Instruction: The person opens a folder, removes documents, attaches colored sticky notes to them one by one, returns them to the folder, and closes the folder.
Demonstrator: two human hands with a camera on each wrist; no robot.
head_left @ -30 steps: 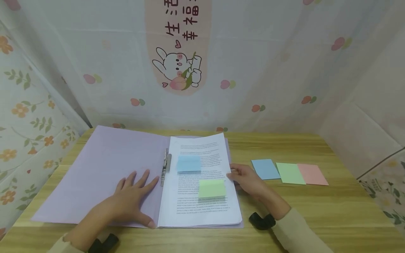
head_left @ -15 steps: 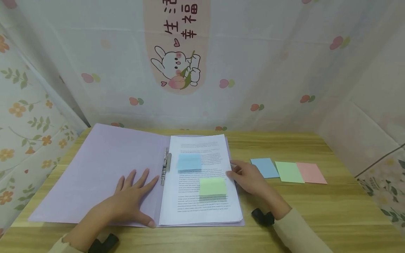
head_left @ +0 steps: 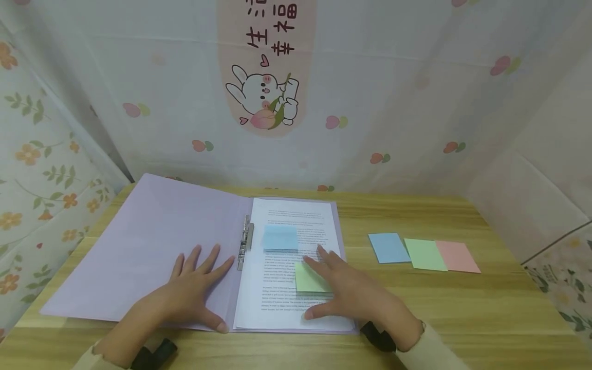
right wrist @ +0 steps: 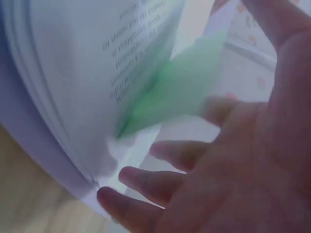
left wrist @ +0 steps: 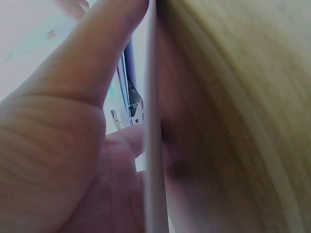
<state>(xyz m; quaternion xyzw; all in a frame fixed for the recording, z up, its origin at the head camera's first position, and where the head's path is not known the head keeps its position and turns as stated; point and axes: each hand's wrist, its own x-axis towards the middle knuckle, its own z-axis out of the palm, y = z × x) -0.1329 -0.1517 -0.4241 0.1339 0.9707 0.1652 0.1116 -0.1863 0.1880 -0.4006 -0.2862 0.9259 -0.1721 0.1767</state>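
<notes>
A lilac folder [head_left: 152,241] lies open on the table, with a metal clip [head_left: 245,244] along its fold. Printed sheets [head_left: 277,311] rest on its right side, bearing a light blue sticky note [head_left: 280,238] and a light green sticky note [head_left: 309,279]. My left hand [head_left: 191,295] rests on the left cover, fingers spread and thumb by the lower edge. Over the right part of the sheets is my right hand [head_left: 358,290], its fingers spread and partly covering the green note. In the right wrist view that green note [right wrist: 182,80] stands tilted up from the page, near the fingers [right wrist: 180,153].
Right of the folder lie a blue sticky pad [head_left: 388,247], a green one [head_left: 424,254] and a pink one [head_left: 458,256] in a row. A patterned curtain [head_left: 393,103] hangs behind the wooden table [head_left: 462,313]. Black wrist mounts [head_left: 154,354] sit below the hands.
My right hand has let go of the sheets' right edge and moved left over the page, fingers now spread. The top sheet lies flatter. The left hand stays in place.
</notes>
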